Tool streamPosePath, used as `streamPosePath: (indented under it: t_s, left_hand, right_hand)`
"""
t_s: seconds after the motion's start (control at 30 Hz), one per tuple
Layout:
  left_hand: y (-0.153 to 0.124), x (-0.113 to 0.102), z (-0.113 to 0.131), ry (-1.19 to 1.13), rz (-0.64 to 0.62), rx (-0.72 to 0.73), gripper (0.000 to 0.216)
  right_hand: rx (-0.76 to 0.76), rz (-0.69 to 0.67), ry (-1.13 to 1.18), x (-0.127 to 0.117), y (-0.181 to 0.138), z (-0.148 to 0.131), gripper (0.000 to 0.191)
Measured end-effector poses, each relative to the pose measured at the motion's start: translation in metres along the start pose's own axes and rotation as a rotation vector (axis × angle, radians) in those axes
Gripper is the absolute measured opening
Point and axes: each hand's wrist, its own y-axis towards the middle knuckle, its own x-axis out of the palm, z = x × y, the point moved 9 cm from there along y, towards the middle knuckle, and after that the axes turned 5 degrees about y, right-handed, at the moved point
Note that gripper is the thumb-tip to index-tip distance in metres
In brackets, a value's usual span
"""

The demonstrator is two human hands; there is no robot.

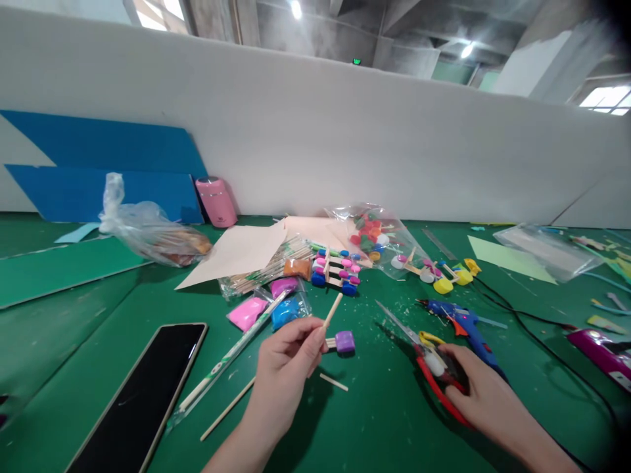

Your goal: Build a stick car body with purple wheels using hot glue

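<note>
My left hand (290,368) pinches a short pale wooden stick (333,310) between thumb and fingers, pointing up to the right. Just beyond those fingers is a purple clay block (345,341) on thin sticks; whether the hand also grips these I cannot tell. Below lies a small cut piece of stick (334,382), and a longer stick (227,410) runs partly behind my left wrist. My right hand (473,384) is closed round red-handled scissors (434,376), blades pointing up and left. Something yellow and white shows beside the scissor pivot, partly covered.
A blue glue gun (466,325) with a black cord lies beyond my right hand. At left are a phone (142,401) and a wrapped stick (231,358). Clay packets (248,313), a clay-and-stick model (336,270) and a bag of coloured pieces (374,236) sit farther back.
</note>
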Motion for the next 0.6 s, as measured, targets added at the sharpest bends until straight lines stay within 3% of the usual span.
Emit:
streamPosePath:
  t_s: [0.17,0.27,0.47,0.6]
  left_hand:
    - [-0.003,0.003,-0.001,0.039,-0.018,-0.019,0.018]
    - [-0.004,0.005,0.005,0.114,-0.028,0.016,0.016]
    - [-0.010,0.009,0.027,0.314,-0.013,0.231,0.011]
    - [-0.015,0.014,0.033,0.420,-0.028,0.341,0.009]
  right_hand:
    - [-0.125,-0.102,0.207,0.006,-0.018,-0.042,0.039]
    - [-0.125,-0.141,0.293,0.011,-0.026,-0.064,0.035]
    - [-0.109,-0.171,0.236,0.019,-0.031,-0.086,0.066]
    - [-0.071,-0.201,0.281,0.026,-0.032,-0.091,0.068]
